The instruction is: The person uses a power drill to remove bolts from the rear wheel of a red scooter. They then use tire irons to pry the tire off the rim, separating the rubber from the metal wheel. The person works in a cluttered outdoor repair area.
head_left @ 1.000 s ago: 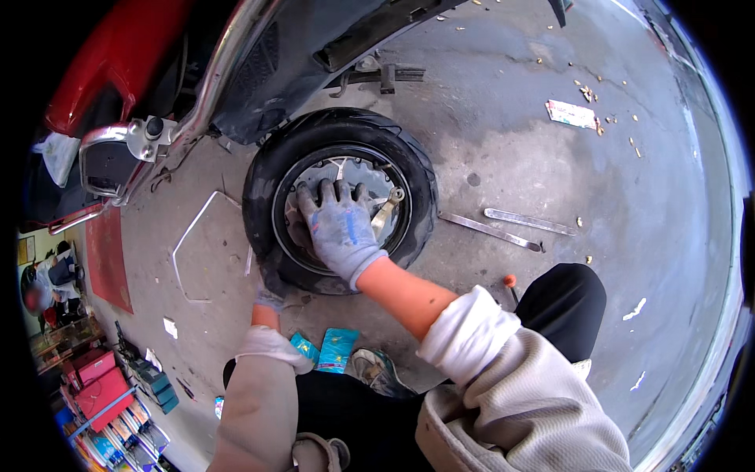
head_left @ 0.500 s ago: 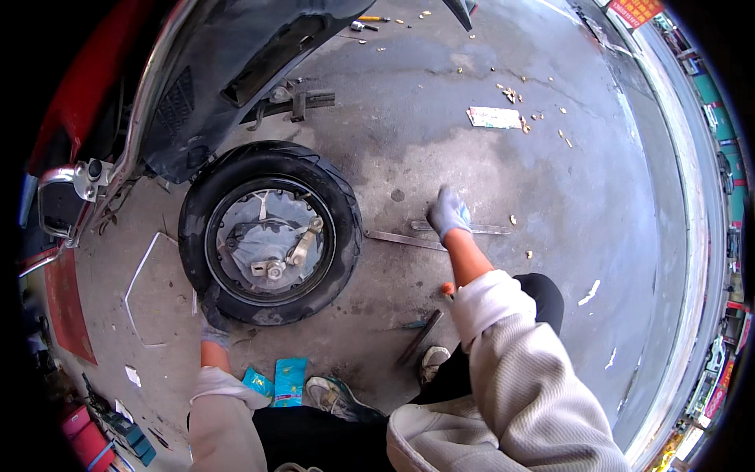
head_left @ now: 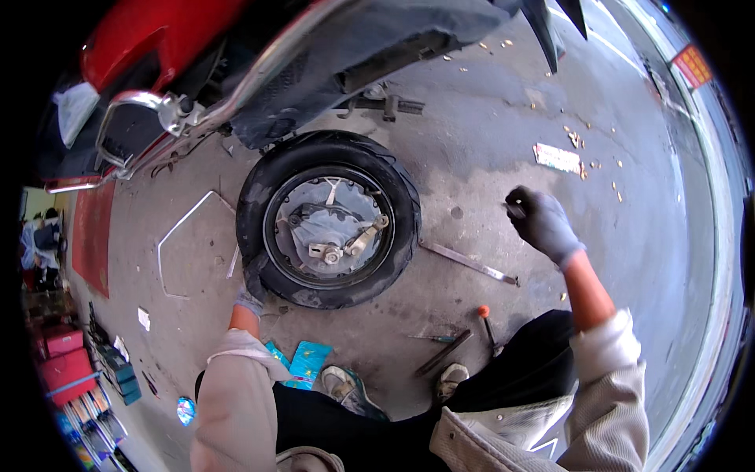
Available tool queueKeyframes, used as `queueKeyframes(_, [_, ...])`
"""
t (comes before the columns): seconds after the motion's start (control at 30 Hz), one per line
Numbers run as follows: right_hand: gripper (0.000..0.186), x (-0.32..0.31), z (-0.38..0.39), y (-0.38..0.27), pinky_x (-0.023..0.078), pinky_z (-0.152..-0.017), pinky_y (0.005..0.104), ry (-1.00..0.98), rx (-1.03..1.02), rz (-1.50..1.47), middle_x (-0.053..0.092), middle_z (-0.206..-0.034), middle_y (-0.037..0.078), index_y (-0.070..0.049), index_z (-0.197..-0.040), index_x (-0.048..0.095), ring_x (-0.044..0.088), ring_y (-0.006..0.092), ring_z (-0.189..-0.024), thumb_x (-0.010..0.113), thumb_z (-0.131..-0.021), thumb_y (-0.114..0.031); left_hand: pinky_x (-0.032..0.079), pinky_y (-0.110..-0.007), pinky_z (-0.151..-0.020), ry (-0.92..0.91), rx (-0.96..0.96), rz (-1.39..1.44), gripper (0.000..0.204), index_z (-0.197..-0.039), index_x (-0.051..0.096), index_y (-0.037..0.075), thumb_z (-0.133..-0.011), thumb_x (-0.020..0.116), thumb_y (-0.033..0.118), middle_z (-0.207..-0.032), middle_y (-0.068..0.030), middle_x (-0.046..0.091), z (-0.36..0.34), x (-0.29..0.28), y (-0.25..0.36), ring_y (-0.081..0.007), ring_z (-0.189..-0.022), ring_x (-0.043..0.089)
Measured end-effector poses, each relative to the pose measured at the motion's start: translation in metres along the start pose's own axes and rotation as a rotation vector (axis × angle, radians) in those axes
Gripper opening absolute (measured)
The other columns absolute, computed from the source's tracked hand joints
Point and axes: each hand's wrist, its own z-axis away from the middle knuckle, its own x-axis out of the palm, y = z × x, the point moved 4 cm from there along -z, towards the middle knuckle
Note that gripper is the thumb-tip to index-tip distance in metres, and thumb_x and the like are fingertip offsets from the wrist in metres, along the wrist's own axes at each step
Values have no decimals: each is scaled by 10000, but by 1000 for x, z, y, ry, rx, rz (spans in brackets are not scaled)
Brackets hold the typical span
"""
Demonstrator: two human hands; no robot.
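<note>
The wheel (head_left: 334, 224) looks heavy, its tyre (head_left: 250, 212) stiff and best gripped around the outside — left hand (head_left: 251, 293) touching its edge, hold unclear; right hand (head_left: 544, 226) curled, contents unclear.

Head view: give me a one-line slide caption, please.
Gloved left hand at the near edge of a tyred wheel; gloved right hand curled above the floor.
</note>
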Motion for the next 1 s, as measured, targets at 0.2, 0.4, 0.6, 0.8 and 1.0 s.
queueKeyframes(0.2, [356, 27, 48, -18, 507, -644, 338, -348, 91, -1659, 639, -937, 185, -18, -1085, 574, 615, 261, -752, 486, -922, -323, 454, -343, -985, -1, 35, -37, 485, -1277, 556, 29, -835, 628, 216, -1245, -93, 595, -13, 13, -17, -219, -1104, 583])
queueKeyframes(0.4, [261, 49, 27, -85, 267, -420, 191, -248, 374, -1112, 458, -643, -85, -68, -1147, 603, 363, 7, -494, 587, -931, -214, 469, -341, -961, 26, -32, -8, 441, -1223, 596, 25, -846, 655, 246, -1191, -92, 626, -22, -37, -52, -205, -1045, 607])
queueKeyframes(0.6, [325, 17, -35, -68, 364, -476, 241, -339, 326, -421, 531, -662, -11, -53, -1153, 640, 452, 72, -544, 532, -966, -296, 487, -328, -929, 97, 35, -9, 429, -1214, 595, 23, -830, 697, 185, -1145, -85, 645, -32, -42, -67, -185, -1021, 614])
queueKeyframes(0.8, [166, 11, -60, -142, 498, -640, 420, -265, -328, 87, 631, -838, 223, 4, -961, 610, 603, 396, -708, 572, -873, -131, 460, -330, -962, 164, 68, -93, 407, -1248, 567, 5, -891, 610, 197, -1207, -90, 616, -7, 2, -14, -206, -1074, 586])
queueKeyframes(1.0, [370, 89, 3, -147, 490, -831, 365, -88, -327, 46, 616, -1061, 240, 0, -1218, 548, 591, 344, -978, 457, -864, -57, 477, -337, -923, 115, -47, 317, 466, -1245, 565, 17, -818, 703, 145, -1185, -90, 620, -21, -12, -61, -191, -1024, 600])
